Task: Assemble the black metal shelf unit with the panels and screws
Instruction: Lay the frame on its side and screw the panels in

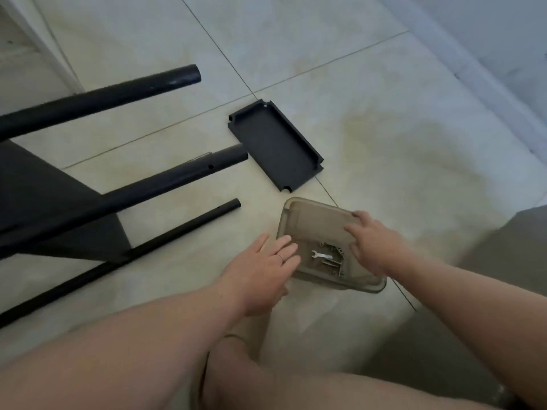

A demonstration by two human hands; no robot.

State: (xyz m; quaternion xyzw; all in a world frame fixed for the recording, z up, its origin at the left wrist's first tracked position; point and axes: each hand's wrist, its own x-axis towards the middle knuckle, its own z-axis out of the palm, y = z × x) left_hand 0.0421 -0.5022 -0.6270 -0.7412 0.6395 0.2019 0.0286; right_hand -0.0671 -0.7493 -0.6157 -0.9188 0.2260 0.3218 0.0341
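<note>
A partly built black metal shelf unit (59, 208) lies on its side at the left, its round tube legs (183, 173) pointing right. A loose black panel (275, 146) lies flat on the floor beyond the legs' ends. Nearer me sits a translucent beige tray (313, 214) holding a small silver wrench (321, 255) and several screws (334, 263). My left hand (260, 270) hovers at the tray's left edge with fingers straight. Over the tray's right side my right hand (373, 244) has its fingers spread, and its thumb touches the far rim.
The floor is pale tile with dark grout lines (225, 57). A white wall base (485, 69) runs along the right. My bare knee (266, 380) fills the bottom of the view. A grey surface (503, 261) lies at the lower right.
</note>
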